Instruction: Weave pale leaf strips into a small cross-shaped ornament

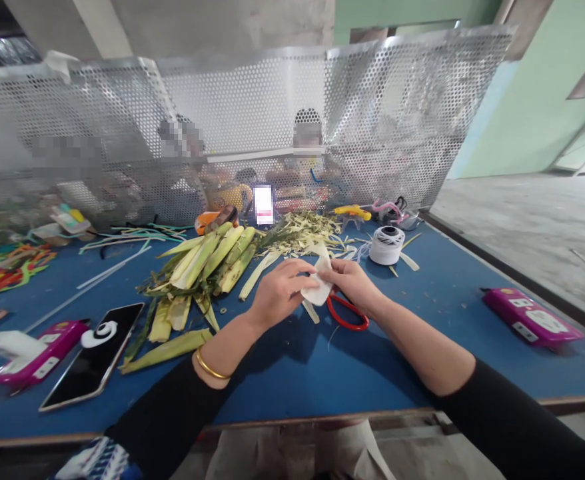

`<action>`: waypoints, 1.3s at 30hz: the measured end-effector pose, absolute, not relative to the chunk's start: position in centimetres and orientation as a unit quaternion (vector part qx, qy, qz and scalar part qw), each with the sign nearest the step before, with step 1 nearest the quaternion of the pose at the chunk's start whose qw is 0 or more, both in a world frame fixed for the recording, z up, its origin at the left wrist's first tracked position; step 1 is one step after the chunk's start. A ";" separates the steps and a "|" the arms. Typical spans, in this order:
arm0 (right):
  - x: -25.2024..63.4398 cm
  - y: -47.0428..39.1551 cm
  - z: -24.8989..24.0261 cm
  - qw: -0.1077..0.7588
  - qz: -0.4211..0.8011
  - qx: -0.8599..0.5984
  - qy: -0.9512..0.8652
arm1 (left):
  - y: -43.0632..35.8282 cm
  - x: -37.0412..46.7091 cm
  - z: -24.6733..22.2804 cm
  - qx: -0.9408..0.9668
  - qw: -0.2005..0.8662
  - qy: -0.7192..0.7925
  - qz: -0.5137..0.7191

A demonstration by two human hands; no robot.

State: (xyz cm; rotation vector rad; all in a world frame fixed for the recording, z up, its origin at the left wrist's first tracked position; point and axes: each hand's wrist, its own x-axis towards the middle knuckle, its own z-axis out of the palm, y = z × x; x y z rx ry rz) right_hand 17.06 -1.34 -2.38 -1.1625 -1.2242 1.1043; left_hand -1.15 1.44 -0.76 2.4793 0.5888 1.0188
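Between my two hands is a pale, cream piece of corn husk (318, 288), held up over the middle of the blue table. My left hand (285, 288) pinches its left side, and my right hand (347, 279) grips its right edge between thumb and fingers. Red-handled scissors (346, 323) lie just below my right hand, their blades hidden. A heap of green and yellow corn husks (207, 263) rests left of my left hand. Beyond the hands spreads a pile of shredded husk strips (305, 230). A spool of white thread (386, 247) stands right of it.
A black phone (95, 353) lies at the left beside a purple box (47, 353) with a white plug. Another purple box (530, 317) is at the right. A lit phone (264, 203) leans at the back, before a perforated metal screen (242, 100) with people behind it.
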 end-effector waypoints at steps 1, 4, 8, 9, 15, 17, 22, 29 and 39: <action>17.1 -1.3 -2.3 0.527 0.468 -0.490 -0.513 | 1.5 -1.1 -0.7 0.862 0.237 0.229 0.386; 17.4 -1.2 -2.1 0.536 0.466 -0.504 -0.492 | 1.7 -1.0 -0.7 0.739 0.371 0.312 0.468; 18.1 -1.1 -1.7 0.563 0.399 -0.534 -0.489 | 2.2 -1.1 -0.5 0.564 0.517 0.337 0.548; 18.4 -1.2 -1.5 0.554 0.366 -0.550 -0.507 | 2.2 -1.2 -0.3 0.535 0.540 0.331 0.560; 20.0 -2.8 0.1 0.117 0.073 -0.693 -0.707 | 2.8 -2.3 1.0 0.459 0.613 0.345 0.542; 19.9 -3.3 0.4 -0.019 0.056 -0.701 -0.710 | 3.2 -2.7 1.2 0.451 0.621 0.357 0.532; 19.1 -3.5 0.0 -0.103 0.046 -0.687 -0.718 | 4.3 -3.4 0.8 0.466 0.620 0.392 0.496; 20.2 -2.3 -1.0 -0.020 0.052 -0.695 -0.717 | 4.6 -3.5 0.5 0.493 0.611 0.402 0.471; 20.9 -1.8 -0.5 0.376 0.353 -0.587 -0.624 | 4.4 -3.3 0.3 0.479 0.622 0.382 0.489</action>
